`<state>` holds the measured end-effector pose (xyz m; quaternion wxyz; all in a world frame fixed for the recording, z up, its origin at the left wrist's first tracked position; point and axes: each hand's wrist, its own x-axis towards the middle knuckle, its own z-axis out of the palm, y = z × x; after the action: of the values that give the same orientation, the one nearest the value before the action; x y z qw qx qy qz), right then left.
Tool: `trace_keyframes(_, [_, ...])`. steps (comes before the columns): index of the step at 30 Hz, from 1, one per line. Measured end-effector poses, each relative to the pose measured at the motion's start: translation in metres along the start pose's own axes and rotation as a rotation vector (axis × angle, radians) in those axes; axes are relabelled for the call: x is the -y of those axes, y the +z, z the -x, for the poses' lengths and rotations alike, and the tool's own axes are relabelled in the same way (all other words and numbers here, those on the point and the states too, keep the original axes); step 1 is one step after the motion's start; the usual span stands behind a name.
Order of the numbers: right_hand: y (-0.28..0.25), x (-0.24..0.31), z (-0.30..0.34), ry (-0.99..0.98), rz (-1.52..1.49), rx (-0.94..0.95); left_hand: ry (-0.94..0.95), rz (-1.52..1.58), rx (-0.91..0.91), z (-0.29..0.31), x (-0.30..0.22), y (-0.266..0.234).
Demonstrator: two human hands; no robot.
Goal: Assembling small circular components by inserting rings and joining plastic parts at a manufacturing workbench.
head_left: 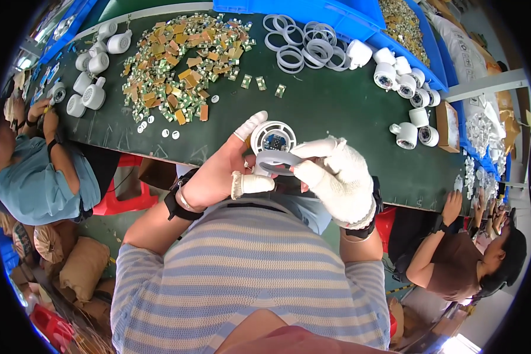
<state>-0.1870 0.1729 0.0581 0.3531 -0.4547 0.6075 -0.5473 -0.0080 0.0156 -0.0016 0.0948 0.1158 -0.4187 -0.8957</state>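
My left hand [215, 176], with white finger cots on the thumb and a fingertip, is closed round a round white plastic housing [257, 137]. The housing's open face looks up and shows a small dark circuit board [275, 142] inside. In a white knitted glove, my right hand [339, 180] pinches a grey ring [277, 156] at its right side. The ring is tilted and overlaps the near edge of the housing; whether the two touch I cannot tell.
On the green table [330, 106] lie a heap of small circuit boards [183, 59], loose grey rings [318, 50] and white housings [407, 82] at right and left. Blue bins [336, 17] line the back. Co-workers sit at left [41, 171] and right [454, 259].
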Motion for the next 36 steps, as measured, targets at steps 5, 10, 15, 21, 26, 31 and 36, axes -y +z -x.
trace_keyframes(5, [0.002,0.007,-0.005,-0.007,0.069,0.03,0.003,-0.094,-0.022,0.005,0.007,-0.002])
trace_keyframes(10, [0.006,0.009,-0.004,0.018,0.022,0.01,-0.001,-0.107,-0.028,0.006,0.006,0.0])
trace_keyframes(15, [0.01,0.01,-0.003,0.072,-0.036,-0.015,0.041,-0.099,-0.037,0.007,0.008,0.001])
trace_keyframes(21, [0.01,0.008,-0.003,0.114,-0.072,-0.009,0.046,-0.126,-0.048,0.008,0.009,0.0])
trace_keyframes(26, [0.01,0.004,-0.004,0.133,-0.091,-0.007,0.049,-0.097,-0.056,0.008,0.009,0.0])
trace_keyframes(31, [0.011,0.005,-0.006,0.144,-0.126,0.012,0.061,-0.11,-0.052,0.008,0.011,-0.002])
trace_keyframes(36, [0.011,0.002,-0.007,0.151,-0.141,0.013,0.082,-0.138,-0.051,0.008,0.012,-0.004])
